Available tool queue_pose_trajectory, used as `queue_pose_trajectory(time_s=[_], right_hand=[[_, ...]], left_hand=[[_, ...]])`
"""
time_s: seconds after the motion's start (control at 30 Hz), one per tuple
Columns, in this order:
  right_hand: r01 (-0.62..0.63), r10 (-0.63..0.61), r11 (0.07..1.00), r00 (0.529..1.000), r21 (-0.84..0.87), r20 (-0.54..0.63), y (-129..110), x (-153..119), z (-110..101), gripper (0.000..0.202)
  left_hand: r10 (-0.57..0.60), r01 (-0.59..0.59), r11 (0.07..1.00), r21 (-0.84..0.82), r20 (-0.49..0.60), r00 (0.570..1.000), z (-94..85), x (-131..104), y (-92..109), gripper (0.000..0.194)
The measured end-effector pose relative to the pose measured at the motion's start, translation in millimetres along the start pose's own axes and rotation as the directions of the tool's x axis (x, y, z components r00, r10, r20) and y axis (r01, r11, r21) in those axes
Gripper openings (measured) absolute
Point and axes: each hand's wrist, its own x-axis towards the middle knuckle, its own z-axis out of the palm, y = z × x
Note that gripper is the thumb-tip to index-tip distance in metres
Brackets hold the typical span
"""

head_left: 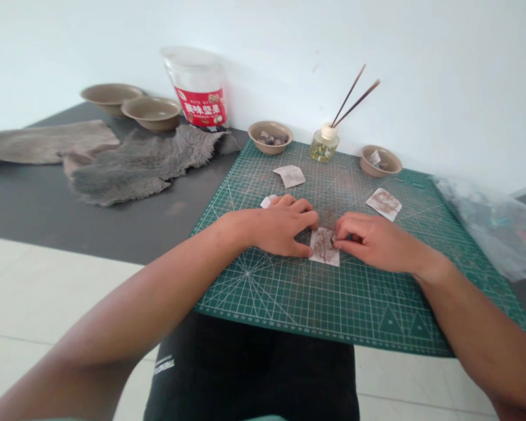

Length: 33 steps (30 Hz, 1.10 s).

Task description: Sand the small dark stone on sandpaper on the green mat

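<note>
A small white paper square with brown smears (324,247) lies on the green cutting mat (298,298). My left hand (284,227) rests at its left edge, thumb and fingers apart, with the thumb and a fingertip touching the paper. My right hand (372,241) is at the paper's right side, its thumb and index finger pinched over a small dark piece that is too small to name. Part of another white paper (268,201) shows behind my left hand. Further back are a folded paper (290,175) and a brown-stained paper (384,203).
Along the wall stand a bowl of stones (270,138), a reed diffuser (324,144), a bowl with paper bits (380,161) and a plastic jar (199,88). Two bowls (152,113) and grey cloths (135,161) are at left. A clear plastic bag (495,228) lies right.
</note>
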Motion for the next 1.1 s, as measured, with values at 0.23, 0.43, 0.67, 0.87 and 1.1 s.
queue_pose_trajectory(time_s=[0.23,0.43,0.67,0.87,1.1], right_hand=[[-0.01,0.008,1.0,0.995,-0.025,-0.095,-6.8,8.9,8.7,0.009],[0.031,-0.032,0.998,0.999,0.048,0.023,-4.2,6.0,4.5,0.011],[-0.05,0.047,0.998,0.995,-0.032,-0.092,-5.5,7.8,5.3,0.011],[0.098,-0.098,0.994,0.995,0.045,-0.002,-6.6,4.3,8.7,0.009],[0.018,-0.019,1.0,0.999,-0.019,-0.045,-4.3,4.1,6.8,0.011]], left_hand=[[-0.014,0.014,1.0,0.002,0.008,1.0,-1.1,-0.5,0.9,0.044],[0.001,-0.001,1.0,-0.009,0.012,1.0,0.0,0.2,-0.9,0.045],[-0.016,0.017,1.0,-0.015,0.016,1.0,-2.3,-0.8,0.7,0.043],[-0.004,0.004,1.0,-0.013,0.01,1.0,-2.3,-0.4,1.2,0.045],[-0.006,0.006,1.0,-0.026,0.015,1.0,-1.6,0.0,0.5,0.044]])
